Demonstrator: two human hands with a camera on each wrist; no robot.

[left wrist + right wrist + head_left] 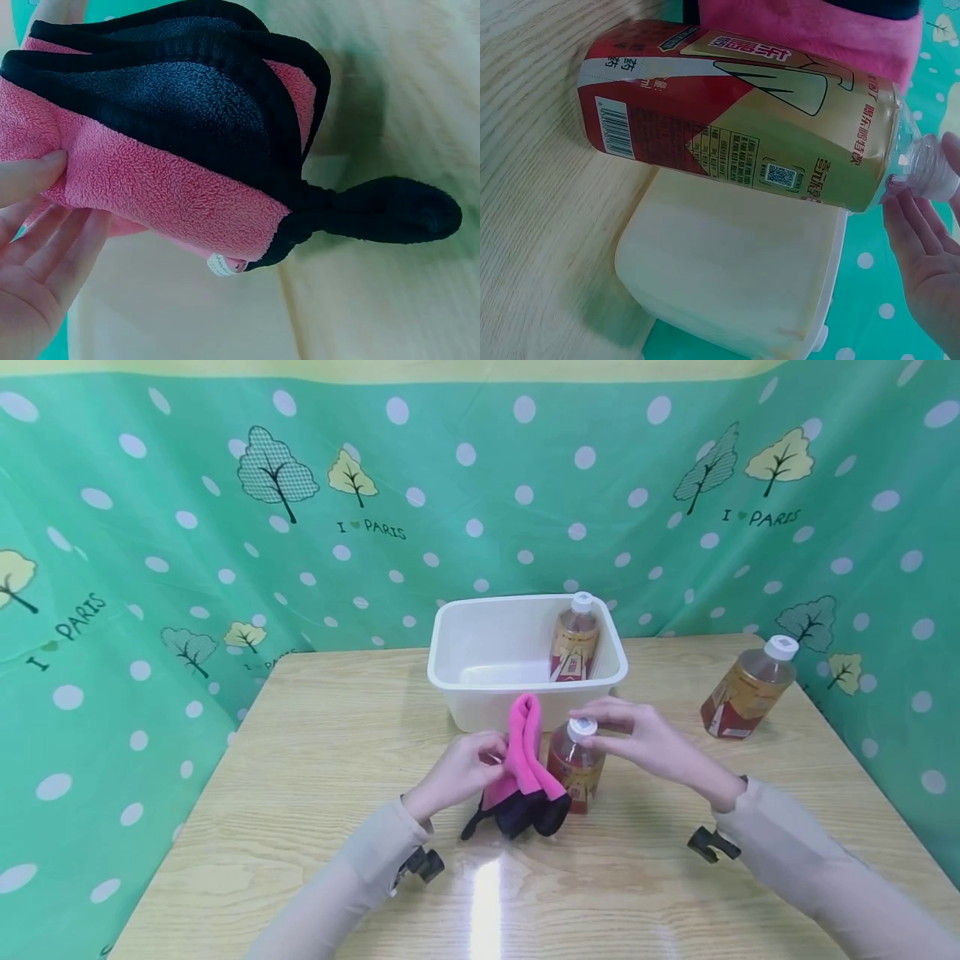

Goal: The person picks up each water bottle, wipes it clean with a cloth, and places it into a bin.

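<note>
My left hand (468,772) pinches a folded pink cloth (527,743) with black edging and a black hanging loop (397,210), just in front of the white bin. In the left wrist view, thumb and fingers take the pink side of the cloth. Beside the cloth, my right hand (637,739) grips a drink bottle (576,768) by its white cap and neck. The bottle stands upright or nearly so, with a red and gold label (727,112) that the right wrist view shows closely. Part of the bottle is hidden behind the cloth.
The white bin (480,683) stands at the table's back edge, with another bottle (576,639) inside on its right. A third bottle (748,689) is at the right of the wooden table (315,760). A green dotted curtain (480,493) hangs behind.
</note>
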